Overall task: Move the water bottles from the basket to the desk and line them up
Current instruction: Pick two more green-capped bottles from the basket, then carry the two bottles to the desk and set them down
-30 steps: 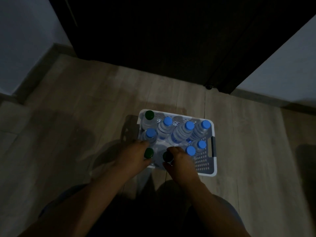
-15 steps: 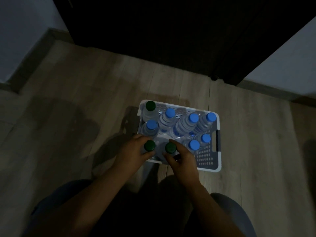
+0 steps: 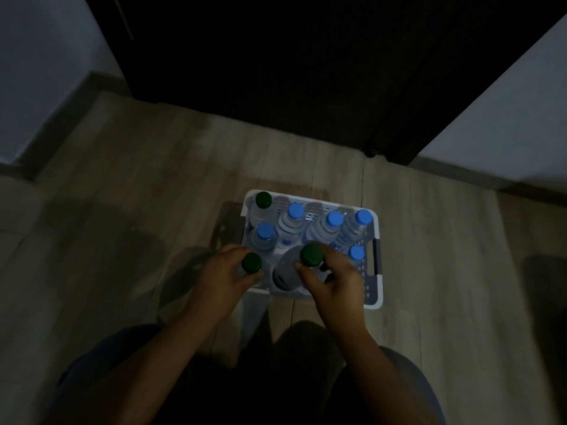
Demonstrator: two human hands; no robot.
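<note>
White perforated plastic basket [image 3: 372, 297] sits on the wooden floor [image 3: 122, 210]. Right hand [image 3: 333, 279] grips a green-capped clear bottle [image 3: 311, 255], now raised higher than before; left hand [image 3: 225, 273] clasps another green-capped bottle [image 3: 251, 262] at the basket's near-left corner.

I note the right hand [image 3: 336, 280] now holds its green-capped bottle [image 3: 311, 255] higher than half a second ago: the cap stands clear above the neighbouring blue caps and the bottle's shoulder shows beside the fingers, tilted slightly toward the left. The left hand [image 3: 225, 276] closes more fully around the other green-capped bottle [image 3: 251, 262], thumb and fingers now wrapping the neck. The basket [image 3: 376, 297] sits lower and more central in my view than a second ago.
</note>
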